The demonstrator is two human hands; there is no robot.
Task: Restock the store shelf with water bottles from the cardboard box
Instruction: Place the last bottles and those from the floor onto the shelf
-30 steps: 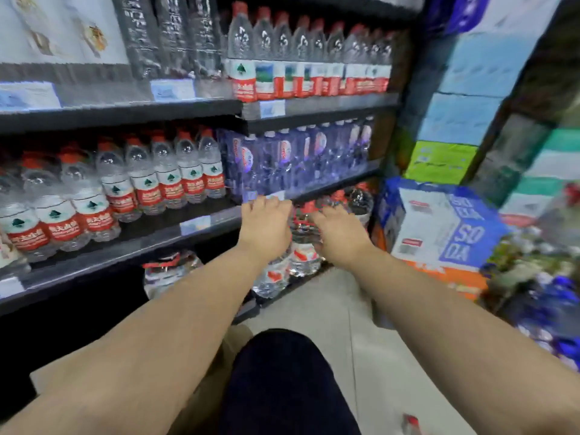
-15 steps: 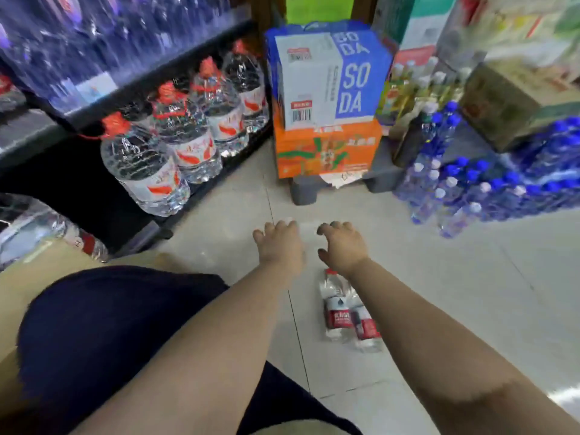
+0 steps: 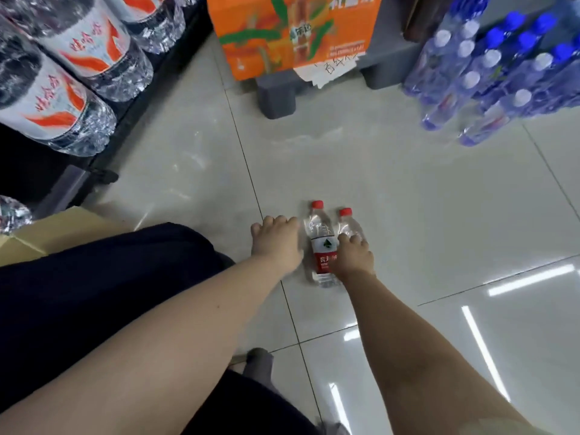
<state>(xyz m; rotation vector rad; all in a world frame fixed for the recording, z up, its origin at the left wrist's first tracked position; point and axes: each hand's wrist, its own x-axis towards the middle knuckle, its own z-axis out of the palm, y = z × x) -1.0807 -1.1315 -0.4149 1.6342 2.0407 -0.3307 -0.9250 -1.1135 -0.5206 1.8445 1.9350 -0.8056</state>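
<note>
Red-capped and clear, two small water bottles lie side by side on the floor tiles (image 3: 408,199), caps pointing away from the person; the labelled bottle (image 3: 322,246) lies in the gap between the two hands, and the second bottle (image 3: 347,226) lies against it, mostly under the right hand (image 3: 354,258). That hand rests on the second bottle with fingers draped over its shoulder; whether they have closed round it cannot be told, since the palm covers the body. The left hand (image 3: 276,243) sits just beside the labelled bottle, fingers loosely bent, holding nothing.

The step in hand looks like gathering both bottles off the floor. To do it well, the left hand should slide towards the right one and wrap the labelled bottle at mid-body, thumb tucked under; round bottles will likely roll on glossy tile, so a firm wrap beats a nudge.

Behind the left forearm a corner of the cardboard box (image 3: 47,233) shows; its contents are hidden by the person's dark-clothed leg (image 3: 110,284). Beyond the left hand stand large water jugs (image 3: 56,98); far ahead sits an orange carton (image 3: 295,32); beyond the right hand, blue-capped bottle packs (image 3: 502,73). The shelf rows to be restocked are out of view; the label print is too blurred to read.
</note>
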